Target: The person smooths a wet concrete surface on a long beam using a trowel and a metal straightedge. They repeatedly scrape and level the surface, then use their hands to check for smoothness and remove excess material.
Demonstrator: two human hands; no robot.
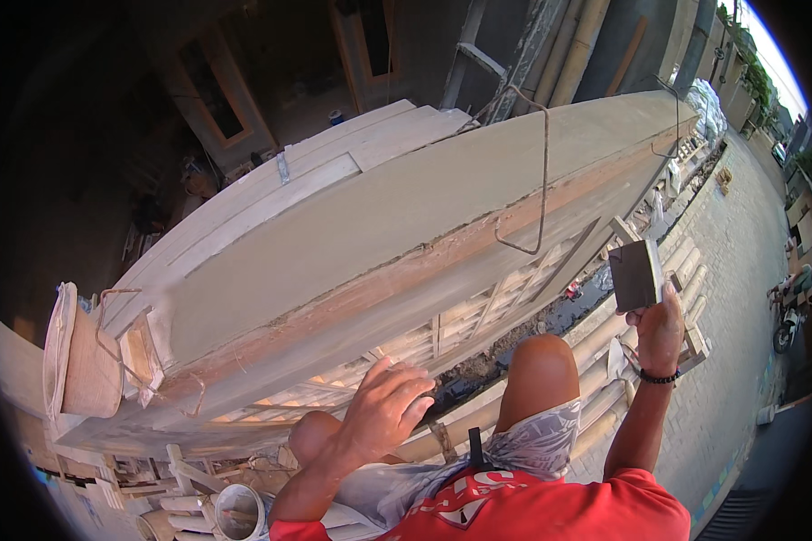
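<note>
In front of me runs a long ledge (406, 216) with smooth grey plaster on top. A wooden board (460, 251) lines its near edge. My right hand (660, 335), with a dark bead bracelet at its wrist, is closed round a small rectangular plastering float (636, 278). The float is raised to the right of the ledge, its dark flat face turned toward the ledge; its handle is hidden. My left hand (390, 410) hovers over my lap near the ledge's lower side, fingers loosely bent and apart, holding nothing I can see.
Bent metal rods hook over the board, one large rod (545, 180) mid-ledge. Pale planks (334, 167) line the ledge's far side. Bamboo poles (595, 343) lie beneath me. A bucket (240, 512) stands low at left. A paved street (740, 270) runs along the right.
</note>
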